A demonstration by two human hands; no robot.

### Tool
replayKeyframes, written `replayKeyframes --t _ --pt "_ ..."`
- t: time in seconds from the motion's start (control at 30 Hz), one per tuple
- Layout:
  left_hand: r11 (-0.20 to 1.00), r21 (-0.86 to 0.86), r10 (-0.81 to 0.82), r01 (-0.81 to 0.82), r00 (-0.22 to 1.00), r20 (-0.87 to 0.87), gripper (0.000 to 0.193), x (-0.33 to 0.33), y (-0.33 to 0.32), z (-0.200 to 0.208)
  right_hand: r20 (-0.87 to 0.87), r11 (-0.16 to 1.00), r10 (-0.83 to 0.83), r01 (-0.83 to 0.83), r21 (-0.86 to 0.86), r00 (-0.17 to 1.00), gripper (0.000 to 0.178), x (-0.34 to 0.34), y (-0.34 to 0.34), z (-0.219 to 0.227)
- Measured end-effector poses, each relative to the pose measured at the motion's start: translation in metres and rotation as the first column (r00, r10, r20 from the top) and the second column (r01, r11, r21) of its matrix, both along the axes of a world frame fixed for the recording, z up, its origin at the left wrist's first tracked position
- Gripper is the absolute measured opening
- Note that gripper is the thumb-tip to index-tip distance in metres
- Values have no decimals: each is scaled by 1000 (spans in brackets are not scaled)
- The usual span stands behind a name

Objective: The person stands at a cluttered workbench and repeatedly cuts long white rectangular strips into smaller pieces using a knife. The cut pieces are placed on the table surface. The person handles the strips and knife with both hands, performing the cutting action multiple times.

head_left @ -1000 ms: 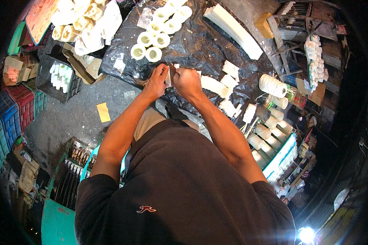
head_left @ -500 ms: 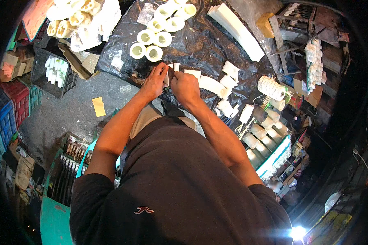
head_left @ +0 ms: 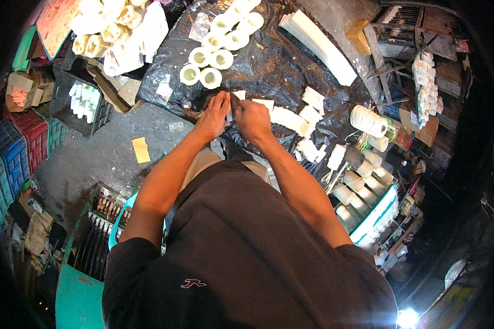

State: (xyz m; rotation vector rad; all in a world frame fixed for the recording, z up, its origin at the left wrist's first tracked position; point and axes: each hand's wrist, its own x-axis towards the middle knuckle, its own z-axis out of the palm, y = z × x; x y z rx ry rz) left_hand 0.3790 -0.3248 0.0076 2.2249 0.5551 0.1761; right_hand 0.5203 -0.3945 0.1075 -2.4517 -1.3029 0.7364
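Head view: both hands meet at a small white piece near the upper centre of the frame.
The right hand point(head_left: 252, 116) is closed in a fist around a dark blade point(head_left: 235, 102); the left hand point(head_left: 214, 117), fingers close together, lies against the white piece point(head_left: 229, 114), though whether it grips or only presses I cannot tell. They work at the near edge of a tabletop covered in black plastic point(head_left: 277, 63). White blocks point(head_left: 289, 120) lie just right of the hands, pale hollow cylinders point(head_left: 222, 59) stand above them, and long pale slabs point(head_left: 319, 48) rest toward the upper right.
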Motion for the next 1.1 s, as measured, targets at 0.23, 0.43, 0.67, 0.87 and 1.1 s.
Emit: replayKeyframes --t 0.23,0.43,0.67,0.87,1.1 --pt "996 84 11 -19 996 88 73 27 12 19 -70 950 -210 220 221 975 28 22 -78 21" --pt "939 314 -106 138 987 -117 69 52 14 43 -131 862 -506 506 -37 852 35 41 -130 37" --pt "759 441 -489 479 867 -102 71 106 -5 31 -205 789 -604 613 -24 770 35 27 -149 34" --pt "811 362 -318 459 866 -385 95 111 -33 37 -200 798 -587 603 22 784 34 23 -150 32" --pt "883 297 -273 364 912 -304 95 63 -26 49 -161 855 -492 510 94 855 33 27 -125 31"
